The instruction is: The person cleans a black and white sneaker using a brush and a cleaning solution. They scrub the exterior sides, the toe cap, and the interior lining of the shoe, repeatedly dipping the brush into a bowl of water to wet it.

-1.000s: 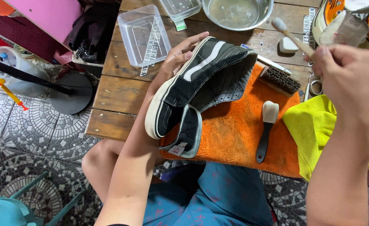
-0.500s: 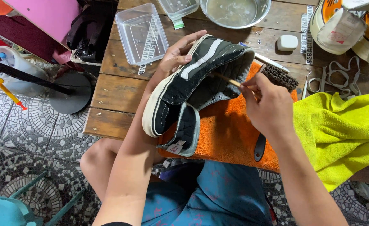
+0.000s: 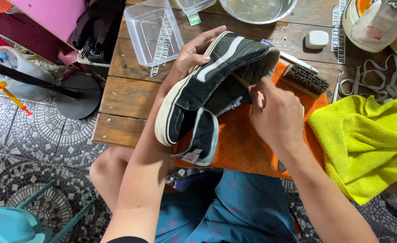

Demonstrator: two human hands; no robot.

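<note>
Two hands are busy over the wooden table [image 3: 122, 96]: the left hand [image 3: 190, 55] cradles the black-and-white sneaker [image 3: 209, 83] from underneath, fingers spread along its sole, tilting it above the orange cloth [image 3: 245, 146]. Moving right, the right hand [image 3: 277, 118], up by the tub a second ago, has come down and now pinches a thin wooden-handled tool [image 3: 242, 83] into the shoe's open collar, so scrubbing inside looks underway. Beyond it lie a bristle brush [image 3: 305, 79] and a yellow towel [image 3: 365, 139].
</note>
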